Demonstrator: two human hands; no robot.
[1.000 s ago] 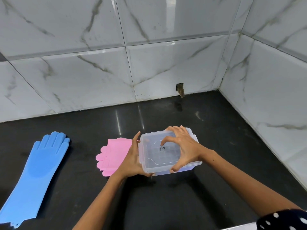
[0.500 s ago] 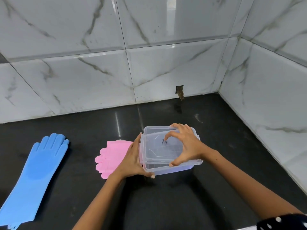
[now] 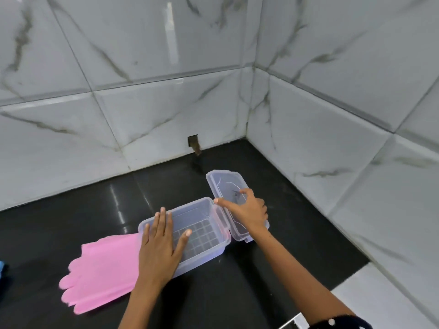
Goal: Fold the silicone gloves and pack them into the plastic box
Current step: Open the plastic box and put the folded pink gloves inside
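Two hands | left hand [image 3: 158, 245] flat on box [image 3: 206, 233] | right hand [image 3: 249, 212] grasping lid [image 3: 223, 184]

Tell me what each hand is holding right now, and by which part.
The right hand grips the clear lid at its near half, beside the open plastic box. The left hand rests flat on the box's left rim, gripping nothing.

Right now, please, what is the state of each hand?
Left hand: open, straight fingers resting on the plastic box at its left rim.
Right hand: fingers curled on the lid, holding it beside the box.
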